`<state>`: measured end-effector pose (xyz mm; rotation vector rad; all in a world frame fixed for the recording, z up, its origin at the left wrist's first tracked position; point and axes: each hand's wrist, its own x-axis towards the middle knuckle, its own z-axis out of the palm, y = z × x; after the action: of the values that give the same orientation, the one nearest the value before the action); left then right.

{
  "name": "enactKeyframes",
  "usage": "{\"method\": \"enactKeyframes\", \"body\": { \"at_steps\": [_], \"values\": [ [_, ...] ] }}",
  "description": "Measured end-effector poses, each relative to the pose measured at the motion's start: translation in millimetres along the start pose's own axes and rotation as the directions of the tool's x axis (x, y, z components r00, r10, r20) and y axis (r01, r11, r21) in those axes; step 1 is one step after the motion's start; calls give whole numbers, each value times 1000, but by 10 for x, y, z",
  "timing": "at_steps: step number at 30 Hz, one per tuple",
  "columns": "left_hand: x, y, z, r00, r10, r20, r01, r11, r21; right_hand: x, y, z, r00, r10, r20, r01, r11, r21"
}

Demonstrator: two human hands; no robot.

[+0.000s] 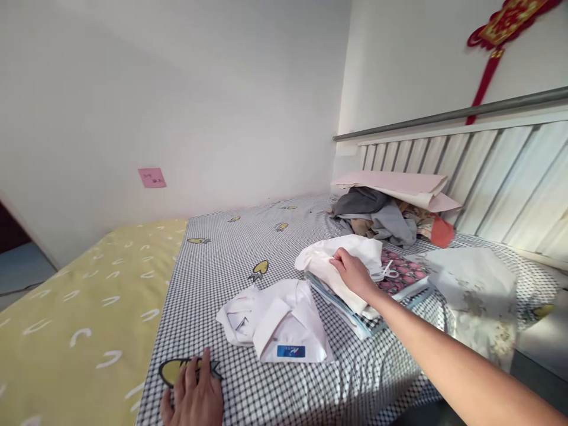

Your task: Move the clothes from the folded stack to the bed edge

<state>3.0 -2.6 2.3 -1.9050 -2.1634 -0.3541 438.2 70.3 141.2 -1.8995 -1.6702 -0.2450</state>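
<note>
My right hand (352, 271) reaches across to a folded stack of cloth and pinches a white cloth garment (326, 260) on top, its fingers closed on the fabric. White drawstrings (386, 272) hang from that garment's right side. Beneath it lie a pink patterned cloth (406, 275) and light blue folded fabric (355, 322). My left hand (194, 395) rests flat on the checked bedsheet (231, 378), fingers spread, holding nothing. Between the hands lies a folded white shirt (284, 325) with a blue label.
Grey crumpled clothes (377, 216) lie by the headboard (488, 171) under large pink sheets (394, 182). A translucent patterned bag (479, 296) sits at the right edge of the bed. Yellow bedding (102, 307) covers the left side. A pink note (151, 177) is stuck on the wall.
</note>
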Motion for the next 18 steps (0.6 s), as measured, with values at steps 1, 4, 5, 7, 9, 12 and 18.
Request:
{"method": "enactKeyframes", "body": {
  "at_steps": [1,4,5,7,9,12,18],
  "values": [
    [-18,27,-32,1000,-2,-5,3,1000,16,-29,-44,34,1000,-15,26,15,1000,9],
    [-52,98,-119,1000,-23,-2,23,999,39,-119,-177,108,990,-77,119,76,997,8],
    [-58,114,-139,1000,-21,-4,21,999,41,-148,-221,119,980,-107,166,109,994,-4],
    [-66,137,-160,1000,-14,-20,15,999,41,-203,-308,122,946,-166,278,183,982,-36],
    [-71,150,-157,999,-10,-33,11,999,30,-246,-393,117,896,-226,382,253,967,-21],
    [-82,161,-134,999,-27,-30,27,1000,0,-260,-550,129,852,-294,433,257,956,143],
    [-100,183,-143,999,-33,-28,32,999,-39,27,-1422,73,893,-363,266,192,841,506]
  ]
}}
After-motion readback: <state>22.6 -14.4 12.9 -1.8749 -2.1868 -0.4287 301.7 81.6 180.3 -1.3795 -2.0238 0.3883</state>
